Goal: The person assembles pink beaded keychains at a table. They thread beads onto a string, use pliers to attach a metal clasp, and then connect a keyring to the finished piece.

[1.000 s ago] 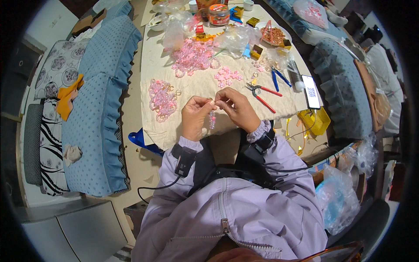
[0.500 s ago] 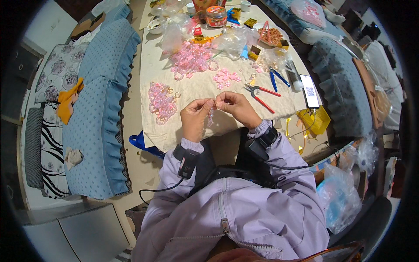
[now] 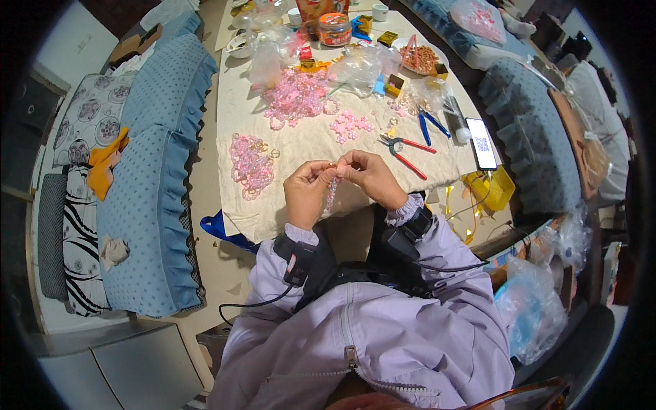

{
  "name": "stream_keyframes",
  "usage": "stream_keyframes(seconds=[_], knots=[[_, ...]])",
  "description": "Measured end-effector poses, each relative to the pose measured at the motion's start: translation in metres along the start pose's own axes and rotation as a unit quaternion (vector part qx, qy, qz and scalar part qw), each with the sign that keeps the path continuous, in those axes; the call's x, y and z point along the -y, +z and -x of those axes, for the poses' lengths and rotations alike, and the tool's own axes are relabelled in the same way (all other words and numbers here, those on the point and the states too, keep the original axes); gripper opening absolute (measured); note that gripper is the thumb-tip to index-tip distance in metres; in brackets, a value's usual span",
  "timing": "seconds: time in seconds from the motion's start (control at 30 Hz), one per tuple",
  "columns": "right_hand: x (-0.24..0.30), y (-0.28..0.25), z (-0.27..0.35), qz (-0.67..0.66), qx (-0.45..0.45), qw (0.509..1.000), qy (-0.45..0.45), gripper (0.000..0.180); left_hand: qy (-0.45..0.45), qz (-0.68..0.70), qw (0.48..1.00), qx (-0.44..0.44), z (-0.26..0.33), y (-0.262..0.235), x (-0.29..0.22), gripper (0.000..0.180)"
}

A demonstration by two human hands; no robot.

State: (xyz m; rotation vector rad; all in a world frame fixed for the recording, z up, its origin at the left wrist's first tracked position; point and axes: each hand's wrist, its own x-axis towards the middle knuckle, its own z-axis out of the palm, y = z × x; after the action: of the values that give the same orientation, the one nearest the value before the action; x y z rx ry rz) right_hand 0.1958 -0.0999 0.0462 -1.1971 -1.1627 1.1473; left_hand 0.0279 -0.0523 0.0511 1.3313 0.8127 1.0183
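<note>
L hand (image 3: 305, 189) & R hand (image 3: 377, 179) meet at the near edge of the table, fingertips nearly touching, thumbs & forefingers pinching the top end of a pink bead strand (image 3: 331, 197); exact bit btwn the fingertips is hidden. Strand hangs down btwn the hands, in front of the cloth (image 3: 301, 145).

On the cloth, left of L hand: pile of pink bead loops (image 3: 251, 169), small ring (image 3: 275, 154) just beside it. Farther off, a bigger pink bead heap (image 3: 295, 97), w/ small pink cluster (image 3: 350, 127) to its right.

Right of R hand, a bit farther: red-handled pliers (image 3: 411, 168), opened out, then blue-handled pliers (image 3: 426, 126). Far right: lit phone (image 3: 482, 145), near a yellow basket (image 3: 504, 191).
</note>
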Motion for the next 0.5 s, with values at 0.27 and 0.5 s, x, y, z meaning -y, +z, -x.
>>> stream_keyframes(seconds=[0.27,0.5], knots=[[0.003,0.011,0.003,-0.103,0.001,0.995,0.001,0.010,0.035,0.000,0.999,-0.008,-0.001,0.006,0.004,0.011],[0.015,0.012,0.004,-0.216,-0.005,0.974,0.063,0.003,0.043,-0.025,0.999,-0.007,-0.003,0.003,-0.002,0.011]])
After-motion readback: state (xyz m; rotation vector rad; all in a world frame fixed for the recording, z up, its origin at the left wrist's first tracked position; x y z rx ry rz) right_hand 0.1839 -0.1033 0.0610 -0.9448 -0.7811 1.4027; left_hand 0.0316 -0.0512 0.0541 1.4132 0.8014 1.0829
